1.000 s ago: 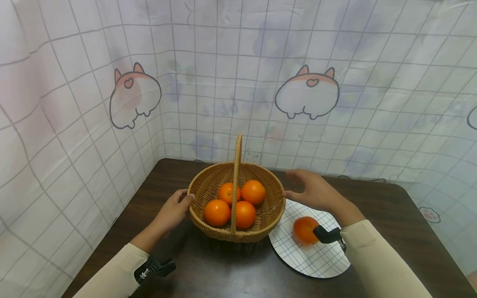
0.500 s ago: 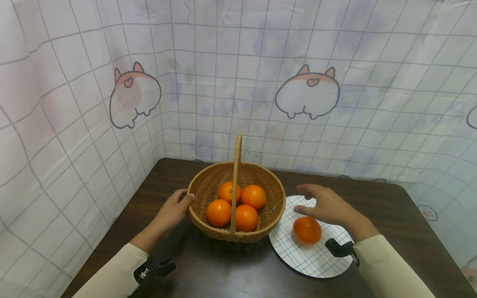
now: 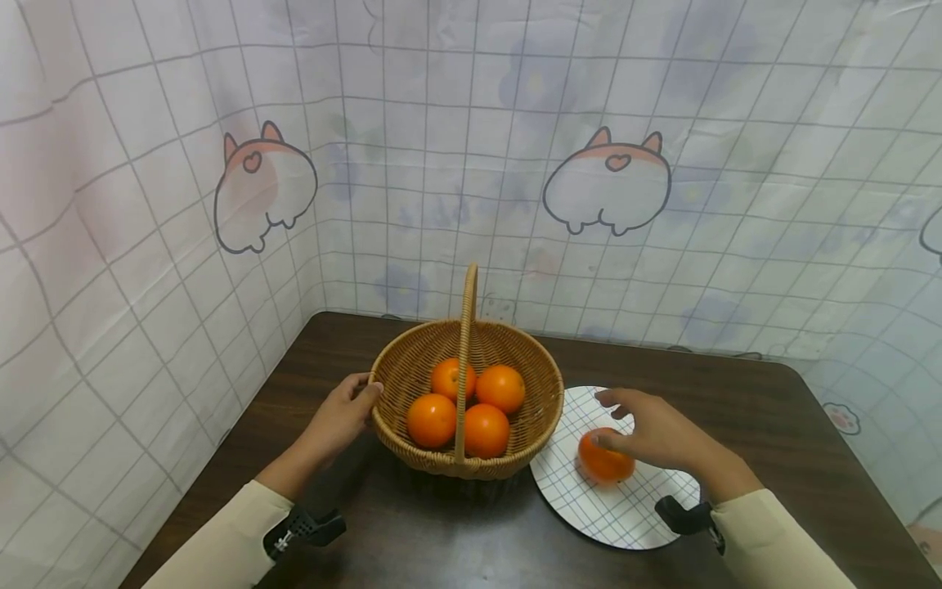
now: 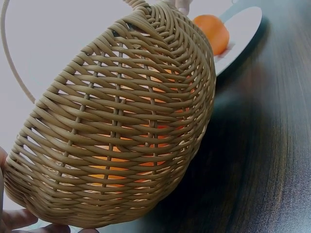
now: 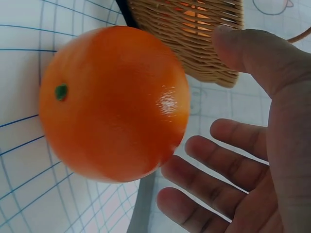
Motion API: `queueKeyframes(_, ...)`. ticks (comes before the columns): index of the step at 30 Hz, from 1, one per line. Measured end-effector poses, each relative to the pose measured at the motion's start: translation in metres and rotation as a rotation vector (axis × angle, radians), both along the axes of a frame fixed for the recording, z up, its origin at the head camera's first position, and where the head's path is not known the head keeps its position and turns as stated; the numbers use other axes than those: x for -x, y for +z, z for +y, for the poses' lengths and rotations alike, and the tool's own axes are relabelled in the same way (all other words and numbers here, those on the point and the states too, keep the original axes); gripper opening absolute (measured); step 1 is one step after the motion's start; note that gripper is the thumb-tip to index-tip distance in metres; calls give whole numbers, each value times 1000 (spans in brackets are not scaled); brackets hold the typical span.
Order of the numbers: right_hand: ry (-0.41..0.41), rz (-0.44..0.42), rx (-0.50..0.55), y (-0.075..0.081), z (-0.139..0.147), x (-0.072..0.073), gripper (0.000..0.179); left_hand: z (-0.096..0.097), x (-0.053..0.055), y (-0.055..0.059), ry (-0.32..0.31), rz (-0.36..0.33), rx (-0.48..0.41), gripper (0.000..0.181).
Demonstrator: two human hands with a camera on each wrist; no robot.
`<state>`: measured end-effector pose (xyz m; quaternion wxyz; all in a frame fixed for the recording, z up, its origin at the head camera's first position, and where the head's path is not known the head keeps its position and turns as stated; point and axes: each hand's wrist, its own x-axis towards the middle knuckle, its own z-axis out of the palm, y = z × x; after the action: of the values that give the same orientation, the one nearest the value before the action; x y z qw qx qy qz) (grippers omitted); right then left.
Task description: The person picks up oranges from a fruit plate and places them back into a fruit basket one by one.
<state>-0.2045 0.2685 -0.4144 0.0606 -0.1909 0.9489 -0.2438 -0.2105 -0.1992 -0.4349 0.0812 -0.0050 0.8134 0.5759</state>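
A wicker basket (image 3: 434, 463) with a tall arched handle stands mid-table and holds several oranges (image 3: 501, 388). My left hand (image 3: 344, 415) grips its left rim, thumb on the inside edge; the left wrist view shows the woven side (image 4: 116, 126) close up. One more orange (image 3: 605, 466) lies on a round white plate (image 3: 633, 523) with a blue grid, right of the basket. Over that plate my right hand (image 3: 658, 433) hovers beside the orange, thumb and fingers spread. In the right wrist view the hand's fingers (image 5: 204, 189) appear near the fruit, holding nothing.
The dark wooden table (image 3: 441, 540) backs onto a white grid-patterned curtain (image 3: 471, 164) with cartoon corgi prints. Black camera mounts (image 3: 302, 532) are strapped at both wrists. The plate's left edge lies close against the basket.
My right hand has left the basket's right rim and moved right and down to the orange on the plate. The oranges in the basket shifted slightly. My left hand stays on the rim.
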Motion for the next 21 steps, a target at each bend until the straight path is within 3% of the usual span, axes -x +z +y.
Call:
queueKeyframes(8,1,-54,-10,-5,4,-9,74,-1,-2,0,-9,3,-4,58)
queueKeyframes(21,29,-58,-9,-21,12,-17,84,-2,-1,-2,-6,-7,-14,57)
